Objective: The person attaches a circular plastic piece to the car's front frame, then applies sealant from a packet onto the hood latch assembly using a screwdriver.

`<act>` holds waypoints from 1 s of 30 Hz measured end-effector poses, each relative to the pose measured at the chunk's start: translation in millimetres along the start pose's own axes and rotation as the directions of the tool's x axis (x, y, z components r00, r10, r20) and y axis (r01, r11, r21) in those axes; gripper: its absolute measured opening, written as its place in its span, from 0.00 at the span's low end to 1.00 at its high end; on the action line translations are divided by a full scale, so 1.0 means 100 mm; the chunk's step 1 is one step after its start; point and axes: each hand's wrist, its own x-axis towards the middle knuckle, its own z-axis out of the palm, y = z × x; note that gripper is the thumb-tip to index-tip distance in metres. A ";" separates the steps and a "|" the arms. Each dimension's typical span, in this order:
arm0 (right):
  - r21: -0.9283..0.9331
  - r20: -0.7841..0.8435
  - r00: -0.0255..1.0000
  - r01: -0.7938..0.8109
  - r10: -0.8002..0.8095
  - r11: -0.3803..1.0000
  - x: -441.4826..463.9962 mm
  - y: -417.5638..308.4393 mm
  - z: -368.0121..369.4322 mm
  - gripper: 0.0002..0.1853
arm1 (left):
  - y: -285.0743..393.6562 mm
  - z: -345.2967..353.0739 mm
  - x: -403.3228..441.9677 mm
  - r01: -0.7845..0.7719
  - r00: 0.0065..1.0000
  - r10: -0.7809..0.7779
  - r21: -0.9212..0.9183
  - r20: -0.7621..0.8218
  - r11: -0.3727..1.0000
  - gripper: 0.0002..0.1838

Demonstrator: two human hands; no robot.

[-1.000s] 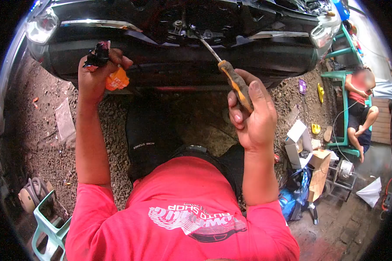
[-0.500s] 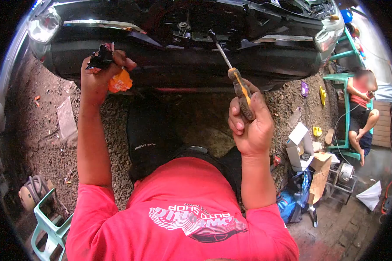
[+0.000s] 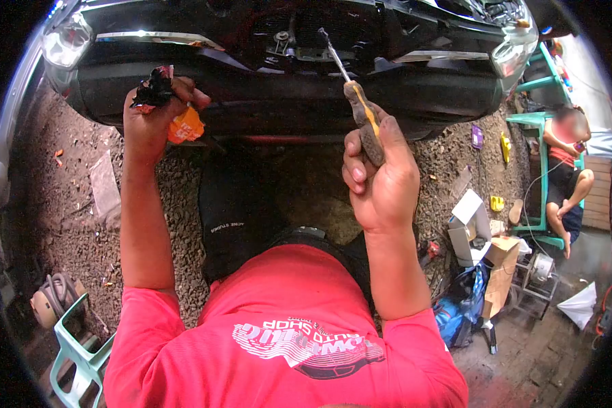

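My right hand is wrapped round the dark, yellow-striped handle of a screwdriver. Its metal shaft points up and left, with the tip in front of the dark opening at the car's front. In my left hand is a crumpled orange-and-black packet; its dark, torn-looking end sticks out above my fingers. Both hands are in front of the black car bumper. Whether the screwdriver tip touches anything, I cannot tell.
Headlights flank the bumper over gravel. At right a person sits on a green chair. Nearby are an open white box, a cardboard piece and a blue bag. A green stool stands lower left.
My right hand has moved slightly left and downward with the screwdriver, whose tip has shifted left and up. My left hand is nearly still, keeping the packet.
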 end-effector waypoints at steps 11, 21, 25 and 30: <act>-0.348 0.056 0.992 0.127 -0.115 0.929 -0.34 0.12 0.06 0.21 | -0.08 -0.08 0.00 -0.049 0.996 0.049 -0.004 0.080 0.999 0.11; -0.416 0.060 0.976 0.215 -0.209 0.884 -0.61 0.11 -0.25 0.25 | 0.00 -0.01 0.00 -0.033 0.998 0.033 -0.012 0.045 0.999 0.04; -0.431 0.062 0.976 0.216 -0.210 0.876 -0.59 0.15 -0.21 0.26 | -0.02 0.00 0.00 -0.006 1.000 0.008 -0.073 0.022 0.997 0.03; -0.462 0.131 0.958 0.286 -0.254 0.839 -0.53 0.19 -0.15 0.26 | 0.06 0.03 0.01 0.012 1.000 -0.012 -0.009 0.014 1.000 0.04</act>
